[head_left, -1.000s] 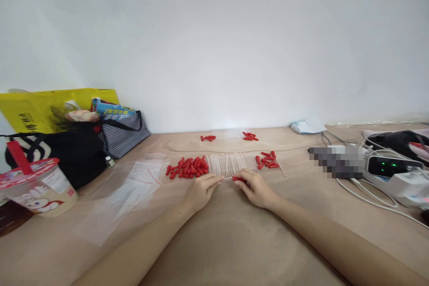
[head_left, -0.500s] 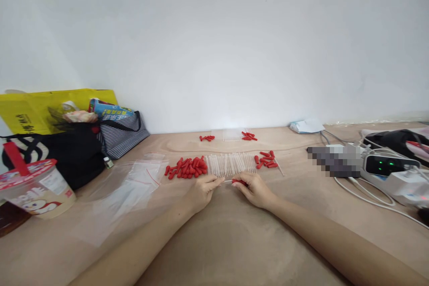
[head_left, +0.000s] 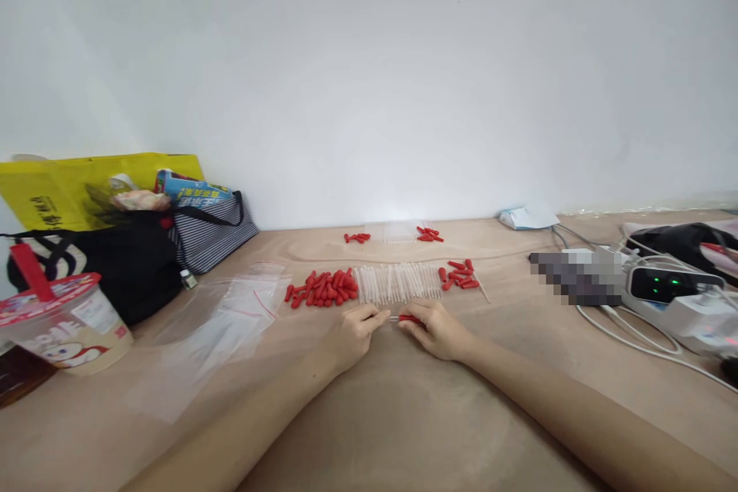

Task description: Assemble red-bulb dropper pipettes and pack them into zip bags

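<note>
My left hand (head_left: 353, 332) is closed in a pinch on a thin clear dropper tube (head_left: 394, 318), whose short middle stretch shows between my hands. Opposite it, my right hand (head_left: 437, 330) pinches a red rubber bulb (head_left: 409, 319) at the tube's right end. Fingers hide most of both pieces, so how far the bulb sits over the tube cannot be seen. Just beyond my hands lies a row of clear tubes (head_left: 397, 282). A pile of red bulbs (head_left: 323, 289) is to its left, and a smaller group of red bulbs (head_left: 460, 274) to its right.
More red bulbs (head_left: 430, 234) lie near the wall beside a flat clear bag (head_left: 397, 231). Zip bags (head_left: 231, 319), a drink cup (head_left: 72, 330) and a striped bag (head_left: 216, 227) stand or lie left. A white device (head_left: 674, 296) with cables sits right.
Both hands have come slightly nearer to me, still holding the tube and bulb. My left hand has shifted a little to the right. The camera view has moved slightly.
</note>
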The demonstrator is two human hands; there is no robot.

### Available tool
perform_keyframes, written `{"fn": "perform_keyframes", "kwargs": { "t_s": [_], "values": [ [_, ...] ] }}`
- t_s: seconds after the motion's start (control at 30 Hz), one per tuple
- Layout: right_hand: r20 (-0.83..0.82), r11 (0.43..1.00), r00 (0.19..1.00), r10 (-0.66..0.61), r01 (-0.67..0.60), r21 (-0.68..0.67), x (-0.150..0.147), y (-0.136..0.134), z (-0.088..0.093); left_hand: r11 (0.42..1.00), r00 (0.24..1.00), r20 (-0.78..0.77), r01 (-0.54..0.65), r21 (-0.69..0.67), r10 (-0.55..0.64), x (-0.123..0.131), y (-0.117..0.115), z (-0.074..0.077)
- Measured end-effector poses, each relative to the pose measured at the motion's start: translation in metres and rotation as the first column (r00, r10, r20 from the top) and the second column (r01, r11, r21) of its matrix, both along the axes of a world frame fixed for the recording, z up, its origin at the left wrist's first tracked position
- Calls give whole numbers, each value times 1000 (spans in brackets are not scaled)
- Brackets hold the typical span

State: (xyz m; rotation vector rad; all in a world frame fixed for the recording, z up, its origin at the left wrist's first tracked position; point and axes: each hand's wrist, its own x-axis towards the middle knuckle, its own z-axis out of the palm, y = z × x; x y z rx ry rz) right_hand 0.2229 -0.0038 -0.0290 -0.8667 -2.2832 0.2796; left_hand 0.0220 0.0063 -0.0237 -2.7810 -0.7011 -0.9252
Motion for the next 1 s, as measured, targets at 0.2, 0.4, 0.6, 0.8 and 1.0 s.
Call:
{"fn": "perform_keyframes", "kwargs": {
  "t_s": [0.2, 0.4, 0.6, 0.8, 1.0],
  "values": [
    [6, 1000, 1000, 15, -15, -8, -1, 3, -1, 1000, 1000, 10, -24, -12, 24, 1, -2, 0],
    [-33, 996, 999, 43, -45, -73, 0, 4, 0, 998, 999, 37, -16, -65, 19, 3, -3, 0],
    [-448, 902, 885, -131, -81, -423, -1, 7, -1, 990, 983, 178, -23, -138, 47, 4, -6, 3],
    [-711, 700, 629, -313, -353, -621, -20, 3, 0, 914, 931, 308, -59, -400, 195, 9, -8, 1],
    [-754, 706, 553, -355, -371, -604, -35, 3, 2, 882, 929, 323, -9, -471, 182, 11, -11, 1]
  ]
}}
